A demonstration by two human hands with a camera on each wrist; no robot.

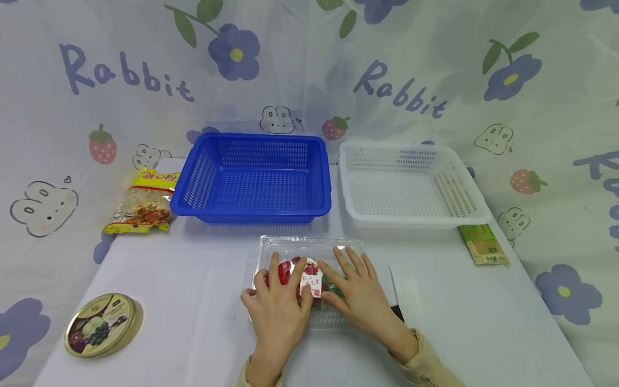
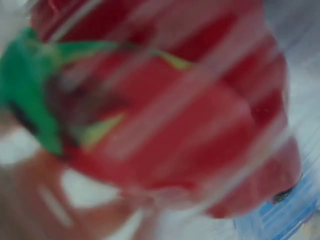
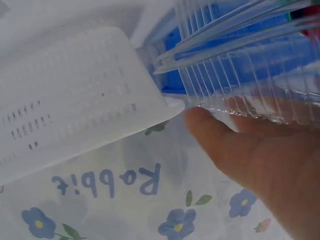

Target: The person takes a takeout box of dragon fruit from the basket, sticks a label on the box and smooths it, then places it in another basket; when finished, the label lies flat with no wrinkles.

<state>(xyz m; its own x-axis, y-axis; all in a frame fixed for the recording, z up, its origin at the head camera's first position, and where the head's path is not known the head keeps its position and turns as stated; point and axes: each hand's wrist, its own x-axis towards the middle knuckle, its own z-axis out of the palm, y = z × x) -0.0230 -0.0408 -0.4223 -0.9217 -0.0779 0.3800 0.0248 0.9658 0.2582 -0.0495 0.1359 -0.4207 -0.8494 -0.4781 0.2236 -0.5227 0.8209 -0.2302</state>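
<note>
A clear plastic clamshell box lies on the white table in front of me, holding red fruit with green tips. A white and pink label sits on its lid. Both hands rest on top with fingers spread: my left hand over the left part, fingers slightly bent, my right hand over the right part. In the left wrist view the red fruit fills most of the picture behind shiny plastic. In the right wrist view my right hand touches the ribbed box.
Behind the box stand a blue basket and a white basket. A yellow food bag leans by the blue one; a green packet lies right. A round tin is front left. Something pale with a black end lies by my right wrist.
</note>
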